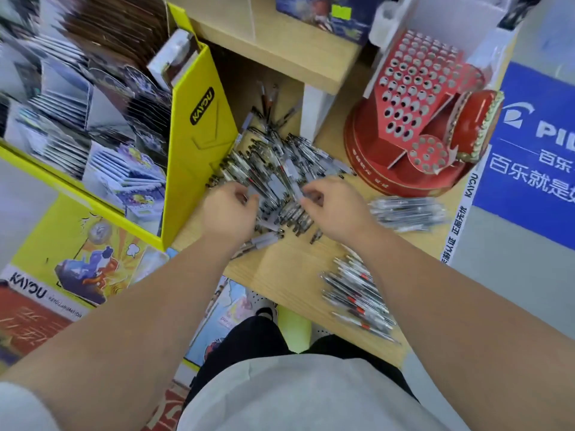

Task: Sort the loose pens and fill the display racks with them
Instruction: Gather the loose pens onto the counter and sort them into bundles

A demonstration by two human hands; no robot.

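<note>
A big heap of loose pens (280,163) with clear barrels and black tips lies on the wooden counter (289,272). My left hand (228,209) reaches into the heap's near left edge, its fingers curled round a pen. My right hand (334,206) is at the heap's near right edge and pinches a pen between thumb and fingers. A sorted bunch of black pens (407,213) lies to the right. Another bunch with red bands (357,300) lies near the counter's front edge. The red display rack (417,119), full of empty holes, stands at the back right.
A yellow cardboard display (193,144) with card packs stands close on the left of the heap. A raised wooden shelf (280,54) sits behind it. A blue sign (535,157) borders the counter on the right. My legs and the floor show below the counter's front edge.
</note>
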